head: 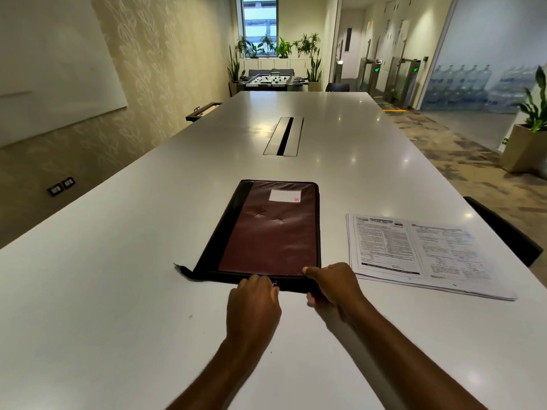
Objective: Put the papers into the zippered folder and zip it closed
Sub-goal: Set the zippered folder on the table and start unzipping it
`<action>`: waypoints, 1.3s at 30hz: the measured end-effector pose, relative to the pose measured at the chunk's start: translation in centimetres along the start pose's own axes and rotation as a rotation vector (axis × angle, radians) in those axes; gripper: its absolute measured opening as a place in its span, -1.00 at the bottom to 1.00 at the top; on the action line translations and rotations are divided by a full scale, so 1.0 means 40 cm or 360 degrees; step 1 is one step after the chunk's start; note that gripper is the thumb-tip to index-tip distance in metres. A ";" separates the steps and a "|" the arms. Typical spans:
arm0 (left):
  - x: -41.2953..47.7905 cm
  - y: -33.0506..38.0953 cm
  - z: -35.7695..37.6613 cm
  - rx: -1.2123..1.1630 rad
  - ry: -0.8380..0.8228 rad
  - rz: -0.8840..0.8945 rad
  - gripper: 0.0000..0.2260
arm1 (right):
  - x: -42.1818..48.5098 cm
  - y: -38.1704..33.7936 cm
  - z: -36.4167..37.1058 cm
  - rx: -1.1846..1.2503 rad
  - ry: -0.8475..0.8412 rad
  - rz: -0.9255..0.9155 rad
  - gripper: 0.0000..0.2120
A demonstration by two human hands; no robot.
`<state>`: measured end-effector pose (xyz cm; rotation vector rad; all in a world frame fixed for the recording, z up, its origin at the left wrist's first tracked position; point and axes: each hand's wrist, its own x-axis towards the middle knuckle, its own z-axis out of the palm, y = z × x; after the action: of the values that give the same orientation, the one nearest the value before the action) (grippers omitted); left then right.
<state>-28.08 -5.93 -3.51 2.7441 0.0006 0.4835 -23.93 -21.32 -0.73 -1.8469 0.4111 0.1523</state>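
A maroon zippered folder (268, 232) with black edging and a white label lies flat on the white table (118, 276), right in front of me. To its right lies a stack of printed papers (420, 250), outside the folder. My left hand (253, 303) rests at the folder's near edge, fingers pinched on the small metal zipper pull (275, 284). My right hand (334, 287) grips the folder's near right corner, thumb on top of the cover.
A metal cable hatch (283, 136) is set into the table's middle. A dark chair back (503, 229) stands at the table's right edge. Far off are a foosball table (268, 79), potted plants and a whiteboard (53, 63) on the left wall.
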 end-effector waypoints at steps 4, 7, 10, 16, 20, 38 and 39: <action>-0.008 0.010 0.004 -0.0081 0.0092 0.0101 -0.82 | 0.006 -0.021 0.011 -0.0001 0.0025 0.0060 -0.78; -0.004 -0.006 -0.002 -0.0110 0.0138 0.0058 -0.78 | 0.014 -0.032 0.012 -0.0071 -0.0009 0.0067 -0.77; 0.004 -0.048 -0.016 -0.0093 0.0178 -0.0024 -0.73 | 0.014 -0.035 0.011 -0.0038 -0.0022 0.0082 -0.81; 0.024 -0.181 -0.055 0.0165 0.0127 -0.0339 -0.86 | 0.008 -0.030 0.009 0.0224 -0.0070 0.0208 -0.86; 0.032 -0.240 -0.075 0.0246 0.0098 -0.0490 -0.88 | -0.002 -0.029 0.012 0.0196 -0.0033 0.0141 -0.83; 0.054 -0.345 -0.136 0.0273 0.0117 -0.0662 -0.91 | 0.001 -0.029 0.018 -0.0128 0.0084 0.0034 -0.76; 0.055 -0.339 -0.134 0.0272 0.0145 -0.0646 -0.93 | -0.003 -0.031 0.017 -0.0138 0.0081 0.0027 -0.75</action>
<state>-26.98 8.74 -2.71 2.7755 0.6349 0.5089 -23.52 -20.32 0.19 -1.9364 0.4621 0.1370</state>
